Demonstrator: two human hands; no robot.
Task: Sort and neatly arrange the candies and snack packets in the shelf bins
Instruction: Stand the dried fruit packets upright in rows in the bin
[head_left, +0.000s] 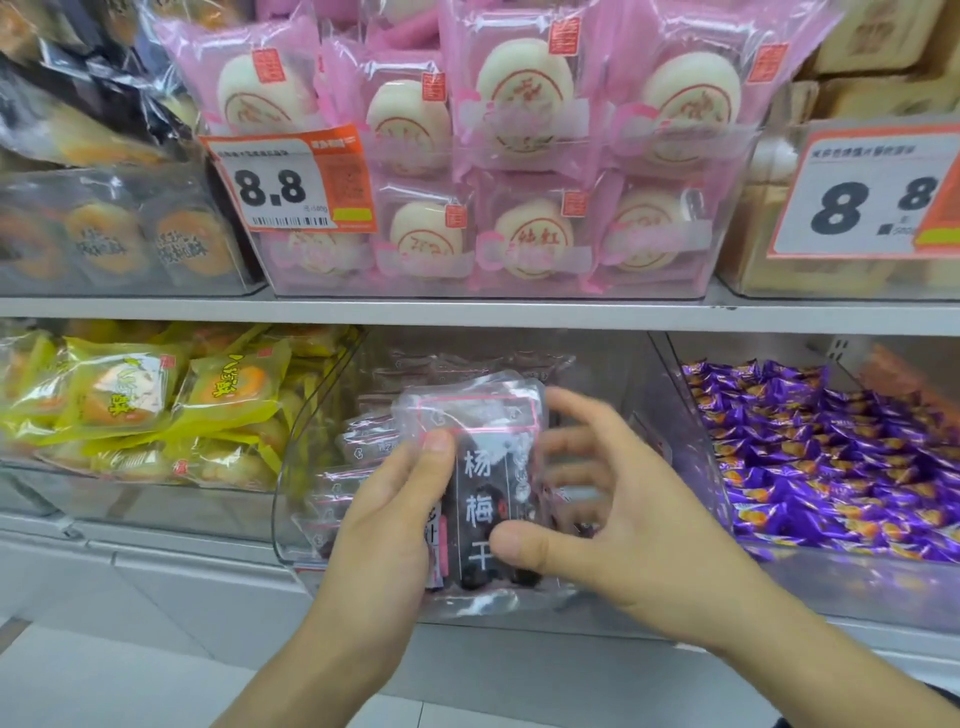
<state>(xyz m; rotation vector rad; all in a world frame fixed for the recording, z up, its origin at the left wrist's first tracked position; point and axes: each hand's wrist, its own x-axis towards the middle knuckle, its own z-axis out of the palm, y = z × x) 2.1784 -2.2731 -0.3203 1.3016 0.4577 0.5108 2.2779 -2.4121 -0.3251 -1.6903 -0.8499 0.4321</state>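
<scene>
Fingers of left hand (389, 512) and right hand (587, 525) pinch dark plum packet (485, 483) from both sides. Packet upright, long axis vertical, over clear middle bin (691, 447), level with both hands.

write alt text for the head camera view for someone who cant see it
Both hands hold a clear packet of dark dried plums over a clear bin of the same packets on the lower shelf: left hand, right hand. Yellow packets fill the left bin, purple candies the right, pink-wrapped cakes sit above.
</scene>
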